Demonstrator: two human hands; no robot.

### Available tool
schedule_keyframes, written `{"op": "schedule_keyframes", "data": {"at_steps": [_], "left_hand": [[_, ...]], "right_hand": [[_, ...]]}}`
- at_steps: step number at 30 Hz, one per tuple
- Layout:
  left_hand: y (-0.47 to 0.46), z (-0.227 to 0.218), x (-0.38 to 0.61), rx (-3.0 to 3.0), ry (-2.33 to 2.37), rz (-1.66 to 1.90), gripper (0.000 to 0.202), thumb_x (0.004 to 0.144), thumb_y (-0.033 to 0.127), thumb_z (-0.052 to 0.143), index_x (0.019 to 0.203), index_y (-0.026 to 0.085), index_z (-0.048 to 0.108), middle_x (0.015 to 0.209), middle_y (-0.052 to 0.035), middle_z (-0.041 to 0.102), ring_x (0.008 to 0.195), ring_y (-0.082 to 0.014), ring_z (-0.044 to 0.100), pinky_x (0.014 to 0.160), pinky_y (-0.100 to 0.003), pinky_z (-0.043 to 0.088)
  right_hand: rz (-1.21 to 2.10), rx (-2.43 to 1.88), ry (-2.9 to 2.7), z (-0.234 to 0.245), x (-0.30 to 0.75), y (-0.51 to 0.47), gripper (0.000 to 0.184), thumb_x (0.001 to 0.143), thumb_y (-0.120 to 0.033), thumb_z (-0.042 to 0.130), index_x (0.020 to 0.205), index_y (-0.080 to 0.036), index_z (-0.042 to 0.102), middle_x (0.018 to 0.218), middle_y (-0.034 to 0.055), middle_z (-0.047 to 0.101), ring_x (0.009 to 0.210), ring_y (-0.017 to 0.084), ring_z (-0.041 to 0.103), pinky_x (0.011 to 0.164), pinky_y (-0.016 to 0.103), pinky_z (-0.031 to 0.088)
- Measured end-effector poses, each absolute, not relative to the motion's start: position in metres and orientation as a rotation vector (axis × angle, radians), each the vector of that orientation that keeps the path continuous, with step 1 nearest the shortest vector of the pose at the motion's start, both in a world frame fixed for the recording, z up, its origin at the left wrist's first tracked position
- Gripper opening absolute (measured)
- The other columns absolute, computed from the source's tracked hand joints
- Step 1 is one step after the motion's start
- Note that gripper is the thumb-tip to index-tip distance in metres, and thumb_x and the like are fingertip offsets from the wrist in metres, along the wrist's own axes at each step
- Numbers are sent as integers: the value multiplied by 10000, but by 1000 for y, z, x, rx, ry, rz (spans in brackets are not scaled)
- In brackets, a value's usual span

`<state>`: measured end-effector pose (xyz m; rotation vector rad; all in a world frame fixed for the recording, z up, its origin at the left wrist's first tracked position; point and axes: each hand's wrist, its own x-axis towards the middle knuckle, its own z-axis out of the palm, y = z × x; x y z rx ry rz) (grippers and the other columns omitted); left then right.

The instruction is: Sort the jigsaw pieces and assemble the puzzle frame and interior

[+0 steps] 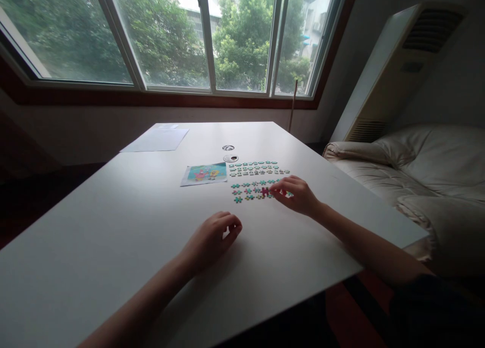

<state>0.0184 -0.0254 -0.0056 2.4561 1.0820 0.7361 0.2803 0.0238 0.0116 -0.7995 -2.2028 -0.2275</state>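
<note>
1. Red-pink cardboard jigsaw piece (pixel 265 191) – small, flat and knobbed, it lies on the white rectangular table (pixel 113 227) at the near row of loose pieces, just right of centre, under your right fingertips.
2. Handling, as a judgement: it looks very light and fairly stiff, but thin enough that its tabs could bend or fray. It should slide easily on the smooth tabletop, so it is more likely to skate away than to drop.
3. Where to hold it: by the opposite edges of its body, between thumb and forefinger, not by a single tab.
4. Your right hand (pixel 299 195) reaches forward with the wrist low. The thumb and first fingers (pixel 278 190) are drawn close together in a pinch on the piece, and the other fingers are loosely bent beside it.
5. Your left hand (pixel 212 239) rests on bare table, nearer to you and well apart from the pieces. Its fingers curl in towards the thumb in a loose fist – you cannot tell whether anything sits inside.
6. Around the piece: rows of small teal, yellow and pink jigsaw pieces (pixel 257 168) run just beyond and beside it. A printed cartoon picture card (pixel 204 174) lies to their left. A small round pale dish (pixel 230 158) stands at the card's far corner, and pale sheets of paper (pixel 155 139) lie at the far left.
</note>
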Motion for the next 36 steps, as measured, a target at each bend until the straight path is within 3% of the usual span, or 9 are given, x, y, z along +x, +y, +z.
{"op": "schedule_keyframes", "data": {"at_steps": [13,18,27,36], "left_hand": [[-24,-7,17,2504,1098,707,147,849,157,458,782,184,586,726,-15,575,680,-141,531,621,-249,415],[-24,-8,17,2503,1098,704,151,852,168,455,784,184,588,729,-18,578,677,-141,531,613,-246,414],[-25,-9,17,2492,1119,689,153,851,178,455,777,181,589,731,-21,574,690,-146,530,619,-247,407],[-2,-16,-4,2596,1304,681,199,861,220,425,790,189,607,782,-37,613,778,-181,545,688,-282,445]], "right_hand": [[-257,-824,-2220,15,285,26,121,839,-252,547,819,-188,647,667,2,650,582,99,557,652,248,414],[38,-1019,-2404,26,318,43,193,837,-320,529,825,-179,660,723,30,650,623,110,566,621,230,427],[555,-1650,-2143,21,437,77,403,712,-506,601,850,-135,676,791,79,674,720,184,590,639,269,447],[744,-1866,-2188,6,451,82,435,671,-550,601,849,-167,709,809,63,695,734,198,602,617,257,433]]}}
